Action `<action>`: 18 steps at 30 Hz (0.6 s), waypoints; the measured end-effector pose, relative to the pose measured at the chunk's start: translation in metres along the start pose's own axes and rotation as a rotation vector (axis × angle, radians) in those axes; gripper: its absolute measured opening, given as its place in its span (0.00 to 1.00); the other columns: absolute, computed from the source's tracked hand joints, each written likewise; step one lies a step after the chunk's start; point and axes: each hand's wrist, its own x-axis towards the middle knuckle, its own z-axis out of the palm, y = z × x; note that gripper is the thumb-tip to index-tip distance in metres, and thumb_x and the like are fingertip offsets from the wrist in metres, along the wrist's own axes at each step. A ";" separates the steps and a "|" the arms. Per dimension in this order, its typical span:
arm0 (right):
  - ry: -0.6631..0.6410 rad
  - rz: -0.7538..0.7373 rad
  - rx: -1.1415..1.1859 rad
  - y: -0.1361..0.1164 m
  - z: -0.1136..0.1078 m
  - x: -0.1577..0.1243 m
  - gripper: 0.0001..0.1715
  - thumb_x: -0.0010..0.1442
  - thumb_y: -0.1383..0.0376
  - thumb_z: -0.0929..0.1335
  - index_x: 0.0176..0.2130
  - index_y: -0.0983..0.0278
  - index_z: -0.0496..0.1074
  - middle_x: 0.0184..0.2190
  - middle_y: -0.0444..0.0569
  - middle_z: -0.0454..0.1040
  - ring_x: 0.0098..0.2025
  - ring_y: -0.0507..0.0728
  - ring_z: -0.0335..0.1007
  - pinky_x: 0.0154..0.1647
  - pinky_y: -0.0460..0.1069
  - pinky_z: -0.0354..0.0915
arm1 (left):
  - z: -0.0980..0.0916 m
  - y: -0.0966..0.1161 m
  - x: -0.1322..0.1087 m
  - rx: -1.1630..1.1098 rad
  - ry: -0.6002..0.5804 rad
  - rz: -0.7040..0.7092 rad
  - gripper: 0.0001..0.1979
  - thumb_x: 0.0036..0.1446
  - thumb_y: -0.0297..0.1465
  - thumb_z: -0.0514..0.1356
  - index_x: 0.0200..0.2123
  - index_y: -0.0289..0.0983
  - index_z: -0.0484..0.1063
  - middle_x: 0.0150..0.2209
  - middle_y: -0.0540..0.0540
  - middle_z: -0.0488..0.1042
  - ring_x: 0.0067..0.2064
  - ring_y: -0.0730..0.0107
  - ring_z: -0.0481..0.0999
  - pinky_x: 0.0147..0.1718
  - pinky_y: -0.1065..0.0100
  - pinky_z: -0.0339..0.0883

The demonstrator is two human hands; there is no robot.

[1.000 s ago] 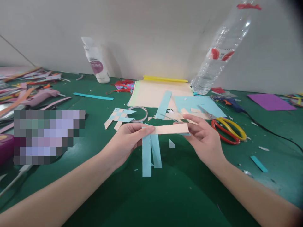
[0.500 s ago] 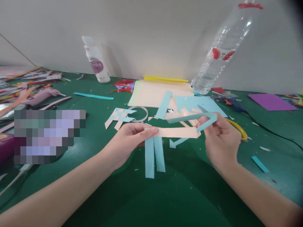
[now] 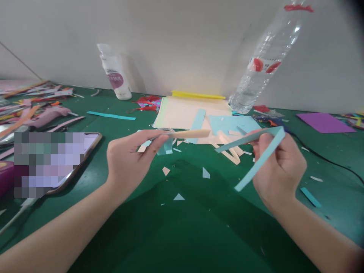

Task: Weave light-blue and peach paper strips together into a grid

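My left hand [image 3: 127, 161] is lifted above the green mat [image 3: 182, 227] and pinches a peach paper strip [image 3: 187, 134] that points right, with short blue strips [image 3: 166, 146] hanging under it. My right hand [image 3: 280, 167] is closed on a folded light-blue paper strip [image 3: 256, 151], bent into a V whose two arms point left and down-left. The two hands are apart, with loose peach strips [image 3: 230, 149] lying on the mat between and behind them.
A phone [image 3: 57, 161] lies at the left. Peach and blue paper sheets [image 3: 184, 112] lie behind, flanked by a white glue bottle [image 3: 115, 74] and a clear water bottle [image 3: 264, 62]. Small paper scraps [image 3: 179, 196] dot the mat. A black cable [image 3: 324, 157] and purple sheet [image 3: 324, 122] lie right.
My left hand has raised the peach-and-blue strips off the mat and tilted them edge-on. My right hand picked up a folded blue strip and moved right with it.
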 end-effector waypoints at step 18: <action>0.121 -0.368 0.090 -0.019 0.004 -0.004 0.22 0.55 0.78 0.66 0.45 0.57 0.74 0.34 0.44 0.78 0.41 0.59 0.74 0.46 0.60 0.71 | 0.004 -0.027 0.007 0.319 0.039 0.898 0.10 0.48 0.24 0.66 0.36 0.39 0.76 0.35 0.50 0.80 0.35 0.68 0.80 0.43 0.64 0.75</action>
